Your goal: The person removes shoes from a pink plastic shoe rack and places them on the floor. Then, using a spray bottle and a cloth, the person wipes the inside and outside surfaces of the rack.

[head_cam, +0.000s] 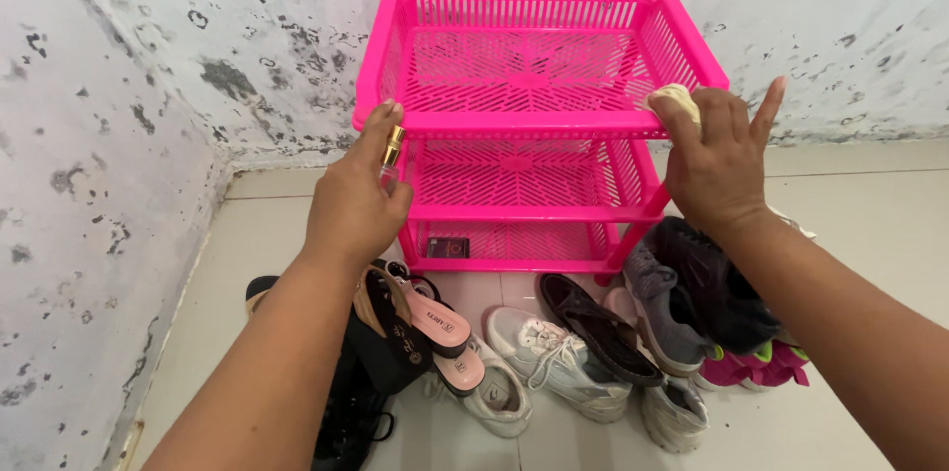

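Note:
A bright pink plastic rack (534,121) with three slatted shelves stands in the corner against the stained wall. My left hand (354,196) holds a small clear bottle with a gold cap (392,150) beside the rack's front left post. My right hand (714,157) presses a pale yellow cloth (675,96) against the top shelf's front right corner, fingers partly spread. A small dark box (448,247) lies on the bottom shelf.
Shoes are piled on the tiled floor in front of the rack: white sneakers (544,357), a dark flat shoe (596,325), grey sneakers (657,308), pink shoes (756,367), sandals with pink insoles (440,328). Mould-stained walls (89,184) close in at left and back.

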